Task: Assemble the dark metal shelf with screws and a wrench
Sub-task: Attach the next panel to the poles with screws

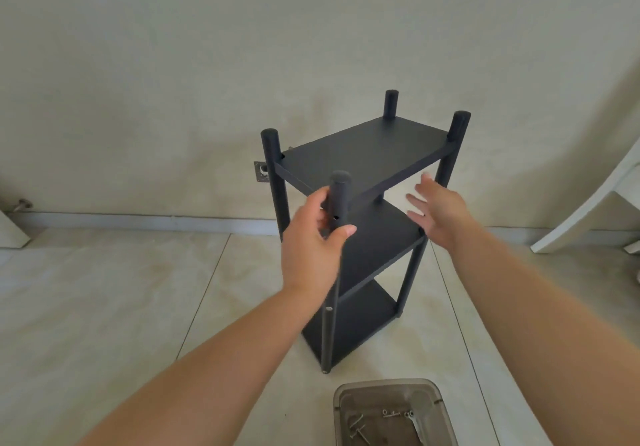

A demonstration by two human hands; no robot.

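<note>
Dark metal three-tier shelf point(363, 182) stands upright on the pale tiled floor point(104, 289), nearly assembled; the near post shows an empty screw hole. Left hand point(311, 237) grips that post; right hand point(436, 210) hovers spread, holding nothing. Just before the shelf, a translucent plastic tub point(391, 414) holds loose screws.

Left hand point(313, 237) gripping shelf point(363, 154) post point(337, 203), right hand point(436, 213) spread

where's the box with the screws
In the head view the clear plastic box sits on the tiled floor at the bottom edge, right of centre, just in front of the dark shelf.
</note>
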